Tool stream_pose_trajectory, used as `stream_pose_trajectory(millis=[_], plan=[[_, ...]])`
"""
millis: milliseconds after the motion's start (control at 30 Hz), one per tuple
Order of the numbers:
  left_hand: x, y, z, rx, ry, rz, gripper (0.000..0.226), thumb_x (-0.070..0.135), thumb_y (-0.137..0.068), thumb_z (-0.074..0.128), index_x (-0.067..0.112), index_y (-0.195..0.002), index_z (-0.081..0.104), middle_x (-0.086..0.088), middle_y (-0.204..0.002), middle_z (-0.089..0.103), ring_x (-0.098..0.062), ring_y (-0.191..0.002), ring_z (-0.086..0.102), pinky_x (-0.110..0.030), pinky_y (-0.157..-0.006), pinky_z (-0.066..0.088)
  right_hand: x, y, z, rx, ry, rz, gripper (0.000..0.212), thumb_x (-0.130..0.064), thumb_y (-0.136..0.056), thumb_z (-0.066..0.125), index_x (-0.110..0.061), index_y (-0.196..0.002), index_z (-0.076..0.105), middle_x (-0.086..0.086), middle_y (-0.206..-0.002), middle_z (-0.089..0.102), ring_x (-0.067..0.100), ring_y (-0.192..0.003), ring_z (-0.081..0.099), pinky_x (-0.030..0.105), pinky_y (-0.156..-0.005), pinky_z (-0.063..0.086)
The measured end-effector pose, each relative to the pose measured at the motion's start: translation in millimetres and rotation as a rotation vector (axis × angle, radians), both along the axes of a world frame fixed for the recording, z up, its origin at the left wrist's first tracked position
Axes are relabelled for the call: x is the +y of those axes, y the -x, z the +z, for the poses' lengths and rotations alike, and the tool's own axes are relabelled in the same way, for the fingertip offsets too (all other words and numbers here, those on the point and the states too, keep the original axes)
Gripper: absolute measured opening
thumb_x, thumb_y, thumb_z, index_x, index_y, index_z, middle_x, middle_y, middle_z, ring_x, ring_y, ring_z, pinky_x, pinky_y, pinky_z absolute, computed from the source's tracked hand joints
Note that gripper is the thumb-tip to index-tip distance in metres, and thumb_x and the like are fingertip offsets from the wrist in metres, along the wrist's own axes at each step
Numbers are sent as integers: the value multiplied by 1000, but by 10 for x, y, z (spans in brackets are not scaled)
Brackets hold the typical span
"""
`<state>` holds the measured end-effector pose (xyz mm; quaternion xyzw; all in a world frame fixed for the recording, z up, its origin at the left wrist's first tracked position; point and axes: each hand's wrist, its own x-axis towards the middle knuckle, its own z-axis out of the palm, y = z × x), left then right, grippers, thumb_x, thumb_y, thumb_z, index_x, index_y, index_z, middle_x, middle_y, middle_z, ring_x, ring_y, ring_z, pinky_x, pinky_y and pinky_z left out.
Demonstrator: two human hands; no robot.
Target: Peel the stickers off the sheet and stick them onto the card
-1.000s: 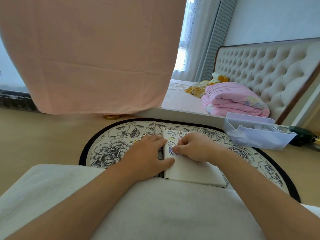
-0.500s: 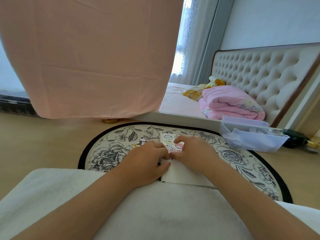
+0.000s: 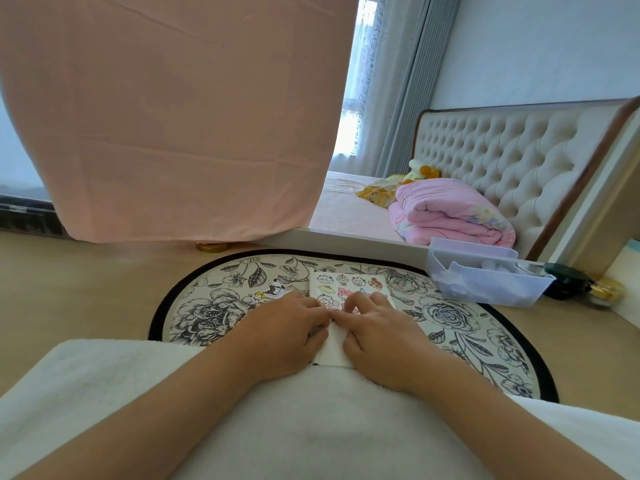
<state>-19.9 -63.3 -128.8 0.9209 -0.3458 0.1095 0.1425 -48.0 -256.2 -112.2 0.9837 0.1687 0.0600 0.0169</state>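
A white sheet (image 3: 346,284) with several cartoon stickers lies on the round floral mat (image 3: 450,317), straight ahead of me. My left hand (image 3: 287,327) lies palm down on the sheet's left edge and presses it flat. My right hand (image 3: 375,323) rests on the sheet's right half, thumb and forefinger pinched at a sticker near the middle, right against my left fingertips. The fingers hide most of that sticker. More cartoon stickers (image 3: 273,289) show just left of the sheet, beyond my left hand; I cannot tell what they sit on.
A white towel (image 3: 104,382) covers my lap under both forearms. A clear plastic bin (image 3: 485,282) stands at the mat's right edge, with dark jars beyond it. A bed with a pink quilt (image 3: 450,213) is behind, and pink cloth (image 3: 173,116) hangs at the left.
My right hand has slid down the sheet toward me until its fingertips meet my left hand's, uncovering the stickers on the far end. My left hand has stayed on the sheet's edge.
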Motion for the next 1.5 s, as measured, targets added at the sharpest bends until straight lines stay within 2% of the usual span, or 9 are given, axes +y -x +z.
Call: stream_pose_trajectory(millis=[100,233,367,567,900,1033,1233,1367,1500], plan=[[11,18,-3,8,-4,23,27,41,-99,39,29,-114,57,14,-105,57,-7,-107,47,-33,-84,49,8,3,11,35,-26,-12,51,-36,-97,34,-42,-148,36,-7,-138,39,20,-126,33,38,-99,44],[-11,16,-38,3,-27,67,53,53,-87,15,30,-115,54,16,-109,55,-6,-110,47,-35,-86,51,-27,58,14,11,-60,-8,47,-37,-97,37,-35,-143,47,-8,-139,43,18,-127,35,38,-101,43],[-33,-6,-60,-60,-58,59,63,53,-87,13,27,-125,55,14,-124,56,-9,-120,45,-35,-94,49,-50,81,15,3,-91,-7,45,-38,-97,40,-33,-139,52,-9,-140,46,17,-129,35,37,-101,44],[-67,-23,-3,-93,-189,124,82,58,-82,3,28,-148,40,7,-154,35,-14,-143,26,-38,-104,45,-29,83,15,5,-110,-16,48,-38,-96,40,-33,-143,50,-8,-138,46,18,-128,36,38,-101,44],[-40,14,-11,-210,-83,28,53,48,-87,28,25,-97,75,18,-110,64,-5,-108,54,-25,-65,50,-30,52,17,44,-126,-35,48,-40,-95,40,-34,-142,49,-7,-137,43,19,-128,34,40,-100,43],[-6,-9,-53,-114,4,56,53,57,-87,30,39,-114,72,22,-113,57,3,-115,46,-20,-66,40,-45,38,10,53,-125,-21,46,-38,-96,39,-34,-141,49,-5,-134,42,19,-125,32,39,-95,42],[-2,16,-28,-46,-2,33,36,43,-100,45,42,-132,60,21,-116,51,3,-106,46,-6,-65,27,-66,41,8,39,-120,-3,44,-39,-97,39,-30,-138,52,-5,-135,45,19,-125,35,40,-98,44],[-25,36,-42,-100,5,60,35,44,-98,44,41,-128,61,22,-118,55,0,-108,52,-19,-72,41,-134,48,5,4,-171,8,38,-40,-96,44,-30,-126,64,-11,-130,53,15,-124,41,38,-95,48],[-26,24,-48,-123,74,75,34,45,-92,49,35,-114,73,25,-120,64,2,-109,59,-19,-80,47,-167,50,-29,-5,-184,12,39,-40,-97,43,-31,-130,61,-14,-133,52,14,-125,39,37,-99,46]])
